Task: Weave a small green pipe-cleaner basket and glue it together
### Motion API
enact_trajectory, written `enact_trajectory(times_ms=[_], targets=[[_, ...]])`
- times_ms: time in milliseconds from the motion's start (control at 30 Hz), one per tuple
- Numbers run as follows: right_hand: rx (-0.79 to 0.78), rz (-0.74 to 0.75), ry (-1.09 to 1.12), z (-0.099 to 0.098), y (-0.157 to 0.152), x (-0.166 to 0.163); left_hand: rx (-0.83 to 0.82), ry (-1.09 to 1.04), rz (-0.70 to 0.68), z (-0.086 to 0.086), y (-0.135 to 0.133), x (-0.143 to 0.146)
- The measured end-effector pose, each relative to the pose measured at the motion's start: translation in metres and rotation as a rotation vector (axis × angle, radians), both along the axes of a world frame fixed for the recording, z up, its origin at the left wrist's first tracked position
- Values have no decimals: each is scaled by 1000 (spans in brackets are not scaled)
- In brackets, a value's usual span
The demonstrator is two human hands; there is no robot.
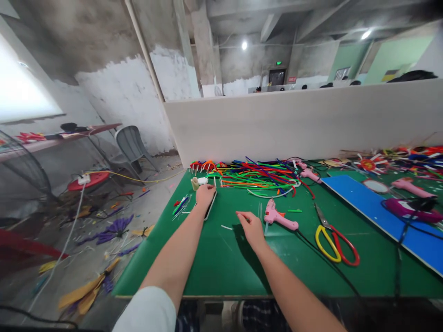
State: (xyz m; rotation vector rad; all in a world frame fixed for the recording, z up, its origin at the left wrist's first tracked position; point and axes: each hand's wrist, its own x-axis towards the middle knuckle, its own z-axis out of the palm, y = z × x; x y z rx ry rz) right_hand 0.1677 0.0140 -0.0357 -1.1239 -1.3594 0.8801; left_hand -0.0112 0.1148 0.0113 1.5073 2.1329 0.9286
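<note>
In the head view, my left grip (205, 195) was stretched forward above the dark, pale-edged slab (210, 207), with the coloured stems (263, 175) beyond and to its right; whether it had closed on anything, I couldn't tell. My right grip (251, 228) was half-curled and empty, the pink glue gun (281, 219) just to its right. I judged this a reaching step, calling for a careful left-hand pinch.

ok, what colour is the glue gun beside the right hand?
The glue gun is pink; it shows in the head view.
</note>
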Motion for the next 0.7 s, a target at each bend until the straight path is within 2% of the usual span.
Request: enact_trajectory(times_ms=[133,267,467,700], targets=[[36,1,-134,-6,3,-4,-192,88,7,-9,49,-11],[20,-4,-240,-7,10,-8,-302,166,-8,-19,76,-12],[-9,8,-293,-6,13,-9,-371,260,-11,-21,96,-11],[-34,8,-335,-1,13,-8,-401,360,40,-16,106,-4]])
